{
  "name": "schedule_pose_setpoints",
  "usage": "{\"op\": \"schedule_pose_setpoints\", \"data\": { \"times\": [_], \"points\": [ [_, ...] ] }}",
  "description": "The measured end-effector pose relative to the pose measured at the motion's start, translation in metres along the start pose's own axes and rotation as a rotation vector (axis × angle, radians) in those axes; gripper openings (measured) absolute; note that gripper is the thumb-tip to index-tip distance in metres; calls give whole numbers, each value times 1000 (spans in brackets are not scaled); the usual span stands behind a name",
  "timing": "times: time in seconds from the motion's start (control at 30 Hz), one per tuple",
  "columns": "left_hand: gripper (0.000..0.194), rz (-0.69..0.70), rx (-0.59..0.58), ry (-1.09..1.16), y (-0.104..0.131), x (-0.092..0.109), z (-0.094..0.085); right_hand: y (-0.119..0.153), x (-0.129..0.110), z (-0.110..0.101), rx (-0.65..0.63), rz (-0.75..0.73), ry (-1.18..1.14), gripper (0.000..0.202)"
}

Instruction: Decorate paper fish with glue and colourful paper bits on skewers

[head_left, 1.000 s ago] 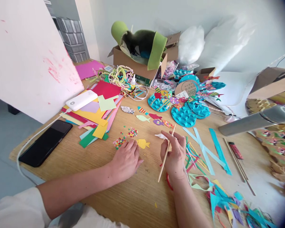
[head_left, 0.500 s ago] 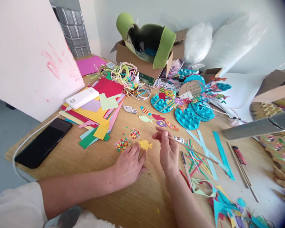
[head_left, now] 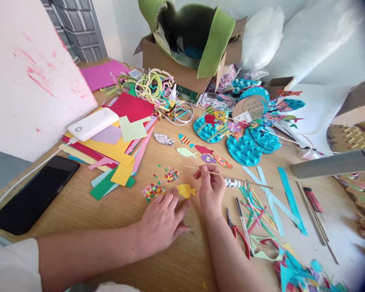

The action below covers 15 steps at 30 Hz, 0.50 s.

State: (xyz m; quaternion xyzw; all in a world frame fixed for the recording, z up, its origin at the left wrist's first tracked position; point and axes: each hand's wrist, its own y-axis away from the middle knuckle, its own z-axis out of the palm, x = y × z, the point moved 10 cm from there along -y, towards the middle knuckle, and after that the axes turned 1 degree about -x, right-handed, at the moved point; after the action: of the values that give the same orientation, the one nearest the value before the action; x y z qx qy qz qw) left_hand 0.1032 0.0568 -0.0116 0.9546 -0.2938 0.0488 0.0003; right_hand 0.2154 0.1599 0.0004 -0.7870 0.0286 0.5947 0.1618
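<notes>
My left hand [head_left: 164, 215] lies on the table with its fingers stretched out and the thumb apart. Its fingertips rest at the lower edge of a yellow paper fish [head_left: 186, 190]; whether they press on it I cannot tell. Between the thumb and fingers of my right hand [head_left: 212, 190] is a thin wooden stick [head_left: 246, 179], its tip pointing left, above and to the right of the yellow fish. A white tube with a printed label [head_left: 232, 183] lies just right of that hand. Left of the fish are two small heaps of paper confetti [head_left: 153, 192].
Finished paper fish [head_left: 187, 152] lie beyond the hands. Coloured paper [head_left: 121, 156], a power bank [head_left: 93, 123] and a phone [head_left: 36, 192] sit left. Paper strips [head_left: 258, 207], red-handled pliers [head_left: 242, 239], a pen [head_left: 243, 221] and a grey cylinder [head_left: 334, 162] are right.
The view has shifted and come slightly closer. My right hand has turned and lowered the stick, which now lies flatter, its tip further left near the yellow fish. My left hand stays beside the fish.
</notes>
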Motion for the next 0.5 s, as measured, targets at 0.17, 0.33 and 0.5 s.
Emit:
{"op": "schedule_pose_setpoints", "data": {
  "times": [0.17, 0.33, 0.5],
  "points": [
    [61, 12, 12, 27, 1, -2, 2, 8, -3, 2, -26, -120, 169, 24],
    [61, 1, -1, 45, -1, -5, 2, 18, -14, 14, -131, -289, 263, 17],
    [61, -4, 18, 52, -1, -5, 2, 19, -18, 20, -181, -379, 269, 12]
  ]
}}
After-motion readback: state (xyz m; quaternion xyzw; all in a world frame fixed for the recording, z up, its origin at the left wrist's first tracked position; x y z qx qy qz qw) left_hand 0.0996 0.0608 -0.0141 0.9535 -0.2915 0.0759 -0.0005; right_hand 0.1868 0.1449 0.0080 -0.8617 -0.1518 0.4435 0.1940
